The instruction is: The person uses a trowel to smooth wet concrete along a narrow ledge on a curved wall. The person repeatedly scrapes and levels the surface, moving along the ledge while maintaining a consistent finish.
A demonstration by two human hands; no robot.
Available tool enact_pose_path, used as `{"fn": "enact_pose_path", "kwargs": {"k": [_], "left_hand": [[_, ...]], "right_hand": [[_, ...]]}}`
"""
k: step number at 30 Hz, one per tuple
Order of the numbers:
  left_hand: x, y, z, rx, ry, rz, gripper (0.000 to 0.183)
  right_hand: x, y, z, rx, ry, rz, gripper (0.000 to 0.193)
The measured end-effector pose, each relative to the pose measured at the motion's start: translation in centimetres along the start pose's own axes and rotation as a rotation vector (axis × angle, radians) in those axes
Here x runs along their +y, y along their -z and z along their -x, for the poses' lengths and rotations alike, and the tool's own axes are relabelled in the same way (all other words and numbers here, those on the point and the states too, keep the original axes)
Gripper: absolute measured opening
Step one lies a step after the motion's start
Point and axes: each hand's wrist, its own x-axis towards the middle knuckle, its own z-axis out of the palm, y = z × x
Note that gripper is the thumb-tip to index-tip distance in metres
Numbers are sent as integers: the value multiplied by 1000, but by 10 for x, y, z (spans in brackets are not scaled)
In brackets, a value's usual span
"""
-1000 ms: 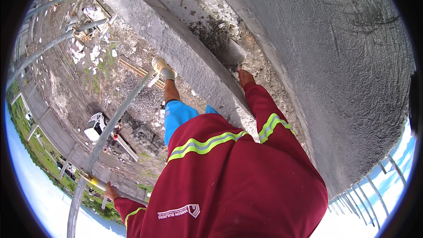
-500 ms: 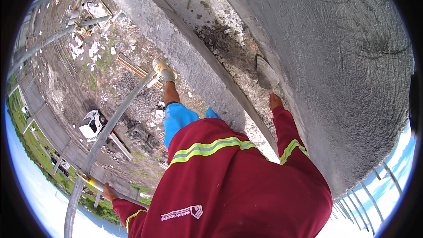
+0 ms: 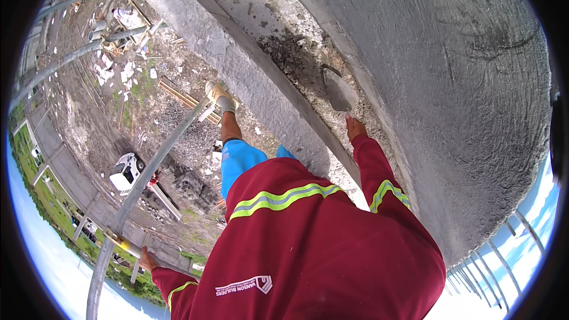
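My right hand (image 3: 355, 127) is closed around the handle of a trowel, most of which its fingers hide. The trowel's pointed grey blade (image 3: 341, 92) hangs over a rough strip of concrete strewn with dark mortar crumbs (image 3: 296, 53), a little away from the wall. To the right, a large wall of grey plaster (image 3: 438, 77) rises, its surface streaked and uneven. At the lower left, my left hand (image 3: 147, 259) wraps around a scaffold pipe (image 3: 127, 246) near a yellowish joint.
A long concrete ledge (image 3: 195, 29) runs between me and the strip. My boot (image 3: 219, 95) is beside its outer edge, near a slanting metal pipe (image 3: 160, 154). Far below lie rubble, timber planks (image 3: 178, 95) and a white truck (image 3: 126, 173). Upright bars (image 3: 501, 269) stand at lower right.
My right hand has moved left with the trowel, drawing the blade off the wall's lower edge toward the ledge. My left hand keeps its hold on the pipe.
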Motion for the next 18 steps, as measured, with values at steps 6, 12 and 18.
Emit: {"fn": "enact_pose_path", "kwargs": {"k": [6, 12, 18], "left_hand": [[3, 2, -1, 6, 35, -35, 27], [10, -5, 6, 52, -11, -71, 30], [11, -5, 14, 16, -13, -11, 29]], "right_hand": [[-69, 32, -30, -102, -214, 23, 66], [-177, 21, -89, 13, 146, 241, 57], [-100, 9, -39, 37, 181, 297, 54]]}}
